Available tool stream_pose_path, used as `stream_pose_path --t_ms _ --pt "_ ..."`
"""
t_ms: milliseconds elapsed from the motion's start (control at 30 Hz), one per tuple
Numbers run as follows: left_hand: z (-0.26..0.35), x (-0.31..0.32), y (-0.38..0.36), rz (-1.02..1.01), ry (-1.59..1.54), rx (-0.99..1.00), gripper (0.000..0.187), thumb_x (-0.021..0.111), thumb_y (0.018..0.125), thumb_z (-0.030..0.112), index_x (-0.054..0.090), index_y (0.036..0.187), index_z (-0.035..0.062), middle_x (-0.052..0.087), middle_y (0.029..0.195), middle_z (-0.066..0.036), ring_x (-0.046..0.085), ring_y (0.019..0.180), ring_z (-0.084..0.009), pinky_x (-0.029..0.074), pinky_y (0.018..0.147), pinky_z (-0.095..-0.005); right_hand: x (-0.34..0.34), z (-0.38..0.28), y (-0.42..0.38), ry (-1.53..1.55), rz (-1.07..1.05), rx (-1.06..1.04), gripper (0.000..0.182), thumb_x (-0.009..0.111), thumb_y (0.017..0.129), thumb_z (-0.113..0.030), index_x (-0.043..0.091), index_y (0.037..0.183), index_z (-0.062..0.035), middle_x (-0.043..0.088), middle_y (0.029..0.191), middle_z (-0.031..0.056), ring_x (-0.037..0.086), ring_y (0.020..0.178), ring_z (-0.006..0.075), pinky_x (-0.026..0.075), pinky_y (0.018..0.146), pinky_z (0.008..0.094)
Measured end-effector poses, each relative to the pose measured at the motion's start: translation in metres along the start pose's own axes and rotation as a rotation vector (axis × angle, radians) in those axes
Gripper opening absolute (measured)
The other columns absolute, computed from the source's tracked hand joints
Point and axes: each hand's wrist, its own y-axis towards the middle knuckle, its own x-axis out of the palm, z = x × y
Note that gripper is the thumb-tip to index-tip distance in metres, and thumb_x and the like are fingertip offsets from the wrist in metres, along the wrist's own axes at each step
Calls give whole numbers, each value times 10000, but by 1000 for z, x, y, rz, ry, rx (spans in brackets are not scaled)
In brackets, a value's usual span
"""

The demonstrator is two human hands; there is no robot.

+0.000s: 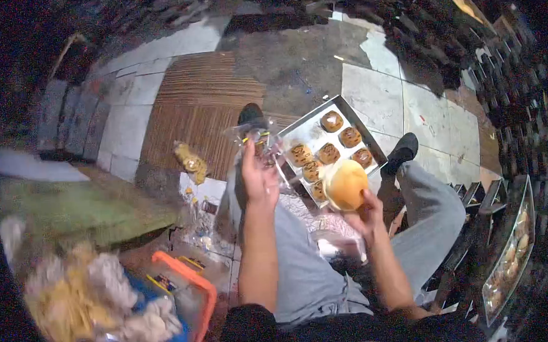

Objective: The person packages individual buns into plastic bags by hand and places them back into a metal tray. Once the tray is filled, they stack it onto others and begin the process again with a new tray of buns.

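My left hand (pixel 261 179) is raised beside the box, its fingers closed on a clear plastic wrapper (pixel 260 140) with dark and yellow marks. My right hand (pixel 366 216) grips a round bun (pixel 350 186), golden on top and paler along its side. The bun is held over the near right part of a white-lined, dark-edged open box (pixel 306 133), covering some of what lies inside. Several small round brown-topped pastries (pixel 350 137) sit in that box, some with pale topping. Below the box, a pinkish-white patterned plastic packet (pixel 341 235) lies between my legs.
An orange handle or frame (pixel 199 284) rises at lower left near a pile of yellow and pale cloths (pixel 77 296). A crumpled yellowish bag (pixel 191 162) lies on the floor. Dark crates (pixel 473 248) and a long tray with wrapped items (pixel 510 258) stand at right.
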Motion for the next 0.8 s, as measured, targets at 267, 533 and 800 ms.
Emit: stream_pose_path --t_ms 267,533,800 --pt "-11 -8 -38 -98 -124 46 368 537 1027 401 592 1224 95 677 1142 -153 685 1061 -368 570 913 -578 107 6 -51 -1573 -299 -546 665 785 797 -57 517 1402 10 576 1390 196 605 1242 344 495 1035 412" --pt "-64 25 -96 162 -59 139 506 506 1006 441 602 1276 24 679 1143 -137 673 1019 -271 539 919 -400 86 20 -51 -1690 -425 -785 608 679 843 54 533 1422 -58 524 1465 199 469 1402 355 410 1136 438" --pt "-77 37 -102 10 220 177 479 525 1019 393 558 1290 -1 651 1179 -141 672 995 -242 557 874 -374 91 24 -25 -1814 -271 -773 406 620 909 29 605 1313 -14 556 1419 204 510 1367 363 427 1101 407"
